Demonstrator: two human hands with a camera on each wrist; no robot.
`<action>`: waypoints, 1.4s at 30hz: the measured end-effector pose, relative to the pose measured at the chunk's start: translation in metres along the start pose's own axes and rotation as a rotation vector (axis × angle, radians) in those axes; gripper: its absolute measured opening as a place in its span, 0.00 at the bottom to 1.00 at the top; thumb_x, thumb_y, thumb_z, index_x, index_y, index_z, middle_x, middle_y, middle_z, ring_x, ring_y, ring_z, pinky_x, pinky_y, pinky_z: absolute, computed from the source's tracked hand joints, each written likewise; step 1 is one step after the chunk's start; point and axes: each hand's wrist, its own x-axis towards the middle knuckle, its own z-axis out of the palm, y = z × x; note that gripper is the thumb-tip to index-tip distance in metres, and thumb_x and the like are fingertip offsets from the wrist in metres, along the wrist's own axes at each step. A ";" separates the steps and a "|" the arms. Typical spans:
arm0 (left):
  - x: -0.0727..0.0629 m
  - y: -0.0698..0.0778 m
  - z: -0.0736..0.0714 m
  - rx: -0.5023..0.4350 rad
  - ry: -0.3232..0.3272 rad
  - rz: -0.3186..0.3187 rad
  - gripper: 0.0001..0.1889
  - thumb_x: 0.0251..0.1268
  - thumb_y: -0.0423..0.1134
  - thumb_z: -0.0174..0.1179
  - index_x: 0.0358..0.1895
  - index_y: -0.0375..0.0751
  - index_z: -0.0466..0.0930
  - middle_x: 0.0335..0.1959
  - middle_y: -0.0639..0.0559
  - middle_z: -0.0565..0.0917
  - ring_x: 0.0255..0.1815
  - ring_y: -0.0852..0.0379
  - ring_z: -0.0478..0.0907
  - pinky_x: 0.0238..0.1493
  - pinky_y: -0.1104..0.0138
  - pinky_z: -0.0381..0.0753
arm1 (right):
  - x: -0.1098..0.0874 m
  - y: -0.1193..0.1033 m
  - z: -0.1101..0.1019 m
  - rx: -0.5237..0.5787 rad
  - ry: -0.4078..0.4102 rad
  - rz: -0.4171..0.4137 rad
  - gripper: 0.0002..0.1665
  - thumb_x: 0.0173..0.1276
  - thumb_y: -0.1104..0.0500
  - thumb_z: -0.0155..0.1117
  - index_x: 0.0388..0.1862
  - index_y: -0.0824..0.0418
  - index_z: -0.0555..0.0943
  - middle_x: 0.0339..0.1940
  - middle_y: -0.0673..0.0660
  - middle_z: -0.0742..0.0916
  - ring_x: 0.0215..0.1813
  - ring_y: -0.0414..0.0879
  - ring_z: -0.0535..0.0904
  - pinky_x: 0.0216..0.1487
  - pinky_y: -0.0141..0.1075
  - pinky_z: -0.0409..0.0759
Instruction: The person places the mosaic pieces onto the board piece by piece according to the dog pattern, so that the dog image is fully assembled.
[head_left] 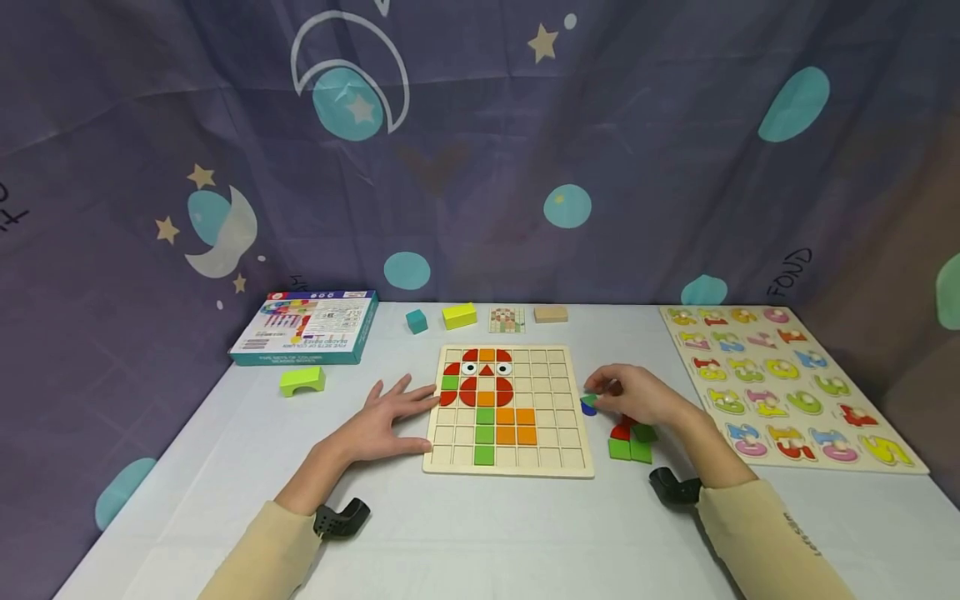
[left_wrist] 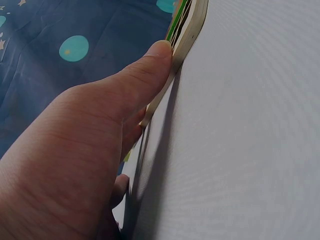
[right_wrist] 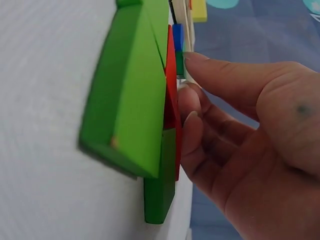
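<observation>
A square wooden grid board [head_left: 555, 433] lies in the middle of the table, with red, orange, green and eye-patterned tiles set in part of its cells. My left hand [head_left: 386, 423] rests at its left edge, fingers spread and thumb touching the rim, as the left wrist view also shows with the thumb [left_wrist: 145, 70]. To the right of the board my right hand [head_left: 637, 393] pinches a small dark green tile [head_left: 590, 400] between thumb and fingertips. A blue tile [head_left: 588, 410] lies right beside it. Below that hand sit loose green tiles [head_left: 619, 450] and red tiles [head_left: 620, 432].
Behind the board are a teal cube [head_left: 416, 321], a yellow block [head_left: 459, 316], a small pattern card [head_left: 507, 320] and a wooden block [head_left: 551, 314]. A boxed set [head_left: 307, 329] and a green arch block [head_left: 302, 381] stand left. A number puzzle board [head_left: 795, 383] lies right.
</observation>
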 end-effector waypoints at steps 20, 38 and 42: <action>-0.001 -0.001 0.002 0.003 0.006 0.001 0.41 0.57 0.64 0.69 0.73 0.49 0.73 0.77 0.57 0.65 0.81 0.40 0.41 0.74 0.38 0.29 | -0.004 -0.004 -0.005 -0.002 0.028 -0.096 0.07 0.68 0.70 0.65 0.40 0.62 0.79 0.34 0.53 0.80 0.36 0.47 0.75 0.34 0.34 0.76; -0.001 -0.001 0.002 0.004 0.011 0.007 0.41 0.57 0.62 0.70 0.72 0.49 0.73 0.77 0.57 0.65 0.81 0.40 0.42 0.74 0.38 0.29 | -0.001 -0.023 0.005 0.041 -0.005 -0.162 0.06 0.75 0.66 0.59 0.45 0.64 0.83 0.39 0.52 0.84 0.38 0.47 0.76 0.41 0.37 0.77; -0.001 -0.001 0.002 0.006 0.012 0.005 0.41 0.57 0.63 0.70 0.73 0.49 0.73 0.77 0.57 0.65 0.81 0.40 0.42 0.74 0.38 0.29 | -0.001 -0.029 0.009 0.050 -0.034 -0.187 0.06 0.76 0.67 0.58 0.45 0.63 0.83 0.40 0.53 0.83 0.36 0.48 0.76 0.38 0.36 0.76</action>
